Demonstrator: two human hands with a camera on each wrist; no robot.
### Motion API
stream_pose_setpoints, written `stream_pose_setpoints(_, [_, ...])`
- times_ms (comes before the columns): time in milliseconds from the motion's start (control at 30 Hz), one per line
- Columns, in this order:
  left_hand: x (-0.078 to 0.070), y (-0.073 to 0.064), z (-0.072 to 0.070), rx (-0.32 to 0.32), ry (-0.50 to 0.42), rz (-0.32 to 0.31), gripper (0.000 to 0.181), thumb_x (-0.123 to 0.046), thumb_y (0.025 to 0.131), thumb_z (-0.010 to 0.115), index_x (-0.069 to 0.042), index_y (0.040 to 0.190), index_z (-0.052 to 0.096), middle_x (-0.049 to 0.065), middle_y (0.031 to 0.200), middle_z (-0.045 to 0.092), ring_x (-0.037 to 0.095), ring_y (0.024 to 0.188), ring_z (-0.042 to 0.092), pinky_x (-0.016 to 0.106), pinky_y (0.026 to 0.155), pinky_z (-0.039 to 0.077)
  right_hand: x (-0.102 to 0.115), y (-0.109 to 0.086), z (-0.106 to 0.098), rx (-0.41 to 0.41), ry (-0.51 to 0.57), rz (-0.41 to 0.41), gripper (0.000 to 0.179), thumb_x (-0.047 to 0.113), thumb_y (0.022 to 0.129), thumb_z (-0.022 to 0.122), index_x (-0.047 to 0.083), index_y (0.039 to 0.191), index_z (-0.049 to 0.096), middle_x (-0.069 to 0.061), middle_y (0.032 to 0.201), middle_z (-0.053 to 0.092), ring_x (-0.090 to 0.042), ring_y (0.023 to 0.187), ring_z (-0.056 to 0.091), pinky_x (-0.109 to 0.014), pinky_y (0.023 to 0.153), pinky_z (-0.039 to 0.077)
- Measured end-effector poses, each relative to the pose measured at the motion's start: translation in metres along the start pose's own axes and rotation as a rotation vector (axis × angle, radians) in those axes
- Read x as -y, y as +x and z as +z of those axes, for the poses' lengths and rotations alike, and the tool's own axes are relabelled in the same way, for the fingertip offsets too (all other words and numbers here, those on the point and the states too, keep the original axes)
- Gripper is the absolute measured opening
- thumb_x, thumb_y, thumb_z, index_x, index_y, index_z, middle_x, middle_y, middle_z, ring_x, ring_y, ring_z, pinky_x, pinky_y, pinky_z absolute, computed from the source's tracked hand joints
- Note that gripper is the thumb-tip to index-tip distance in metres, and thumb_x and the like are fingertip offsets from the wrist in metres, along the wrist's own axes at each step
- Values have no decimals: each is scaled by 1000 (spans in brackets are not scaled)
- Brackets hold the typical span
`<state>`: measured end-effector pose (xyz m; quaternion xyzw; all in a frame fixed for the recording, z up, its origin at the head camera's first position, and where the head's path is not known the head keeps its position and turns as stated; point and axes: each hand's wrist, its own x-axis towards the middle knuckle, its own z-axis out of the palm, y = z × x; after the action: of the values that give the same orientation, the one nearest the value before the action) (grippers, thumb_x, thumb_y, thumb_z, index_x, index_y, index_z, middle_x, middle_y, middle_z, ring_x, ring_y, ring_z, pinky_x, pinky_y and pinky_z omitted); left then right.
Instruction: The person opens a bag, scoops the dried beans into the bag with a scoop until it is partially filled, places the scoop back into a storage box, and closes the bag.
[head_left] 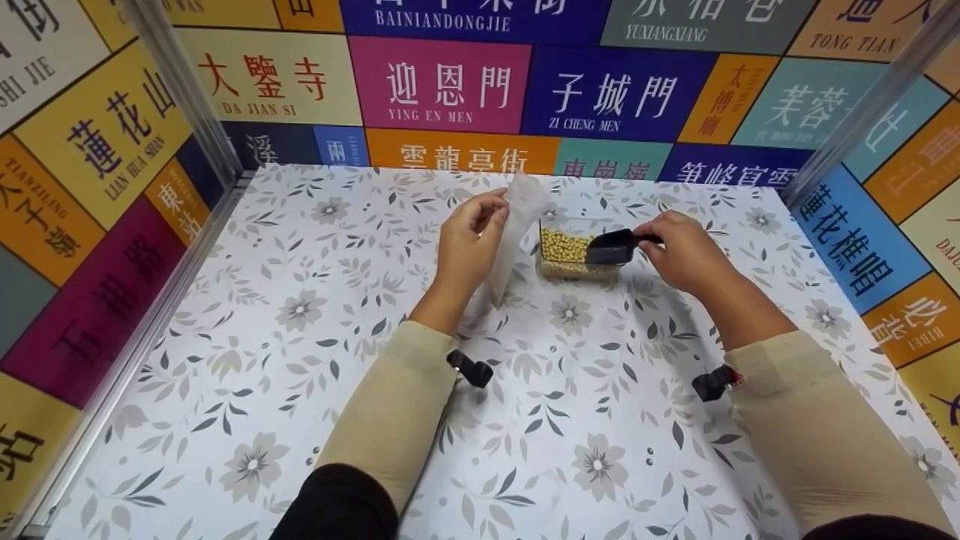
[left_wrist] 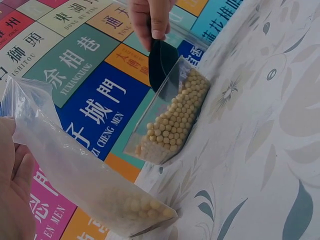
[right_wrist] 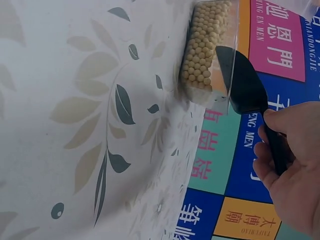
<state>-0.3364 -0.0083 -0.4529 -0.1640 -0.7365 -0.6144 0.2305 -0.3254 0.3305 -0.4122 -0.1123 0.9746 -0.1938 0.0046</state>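
Observation:
A clear plastic box [head_left: 579, 271] stands on the table, partly filled with yellow soybeans [left_wrist: 177, 117]. My right hand [head_left: 684, 251] grips the handle of a black scoop [head_left: 611, 247], whose blade dips over the box's rim on the right side. In the right wrist view the scoop [right_wrist: 245, 82] leans into the box above the beans. To the left of the box, my left hand [head_left: 472, 236] pinches the top edge of a translucent zip bag [head_left: 514, 232]. A few soybeans lie in the bag's bottom corner [left_wrist: 147, 202], which hangs at the tabletop.
A white cloth with grey flowers and leaves covers the table [head_left: 300, 360]. Colourful panels with printed characters [head_left: 442, 82] rise behind it and along both sides. Metal posts [head_left: 187, 90] stand at the back corners.

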Motion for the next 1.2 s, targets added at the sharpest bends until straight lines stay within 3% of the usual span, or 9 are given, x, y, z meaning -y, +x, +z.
stream_pose_setpoints(433, [3, 0, 3, 1, -8, -4, 12, -17, 106, 68, -9, 111, 75, 4, 135, 75, 12, 120, 72, 20, 105, 58, 14, 9, 10, 28, -136, -83, 30, 11, 108, 60, 2, 136, 70, -21, 124, 64, -43, 122, 58, -59, 106, 51])
stream_pose_setpoints(700, [4, -1, 1, 9, 16, 24, 14, -19, 107, 66, -8, 113, 74, 4, 134, 75, 13, 120, 72, 21, 104, 59, 15, 13, 16, -33, -132, -142, 28, 6, 104, 65, 2, 131, 74, -22, 119, 68, -45, 119, 61, -59, 107, 52])
stream_pose_setpoints(1000, [5, -1, 1, 13, 25, 9, 14, -19, 107, 66, -8, 113, 75, 3, 135, 75, 12, 120, 72, 20, 105, 58, 17, 19, 26, 27, -72, -95, 31, 9, 108, 60, 0, 137, 69, -24, 127, 64, -45, 124, 59, -61, 111, 49])
stream_pose_setpoints(1200, [4, -1, 3, 16, 6, -4, 14, -18, 107, 67, -8, 113, 75, 3, 134, 76, 13, 118, 72, 20, 104, 58, 20, 23, 33, 15, -42, -93, 31, 8, 107, 61, -1, 135, 69, -25, 129, 65, -45, 126, 60, -61, 112, 49])
